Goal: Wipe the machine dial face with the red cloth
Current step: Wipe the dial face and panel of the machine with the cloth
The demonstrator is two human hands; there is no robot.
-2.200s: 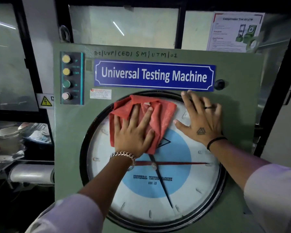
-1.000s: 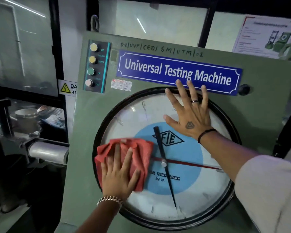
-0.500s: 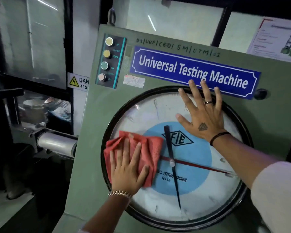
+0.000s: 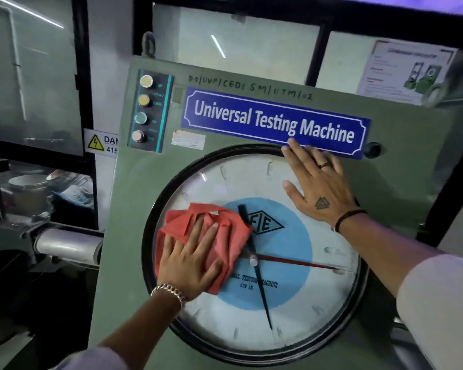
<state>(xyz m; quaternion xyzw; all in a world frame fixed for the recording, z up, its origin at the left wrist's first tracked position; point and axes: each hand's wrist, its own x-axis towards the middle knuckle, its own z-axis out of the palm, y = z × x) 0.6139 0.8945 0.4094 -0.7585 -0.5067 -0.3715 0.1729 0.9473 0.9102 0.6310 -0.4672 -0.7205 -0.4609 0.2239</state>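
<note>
The round dial face point(image 4: 300, 311), white with a blue centre and black rim, fills the front of the green machine. A crumpled red cloth point(image 4: 227, 236) lies against the left half of the glass. My left hand point(image 4: 190, 260) presses flat on the cloth with fingers spread, covering its lower part. My right hand point(image 4: 318, 188) rests flat and empty on the dial's upper right, fingertips reaching the rim and the blue nameplate point(image 4: 273, 121). A black pointer and a red pointer cross at the dial's hub point(image 4: 253, 261).
A column of round push buttons point(image 4: 145, 110) sits on the panel's upper left, a black knob point(image 4: 372, 149) at the upper right. A metal cylinder point(image 4: 64, 244) juts out left of the machine, below a yellow danger sign point(image 4: 100, 142). Glass panes and a poster stand behind.
My left hand moved the cloth from the dial's top down to its left side, then slightly right toward the centre. My right hand stayed flat on the upper right.
</note>
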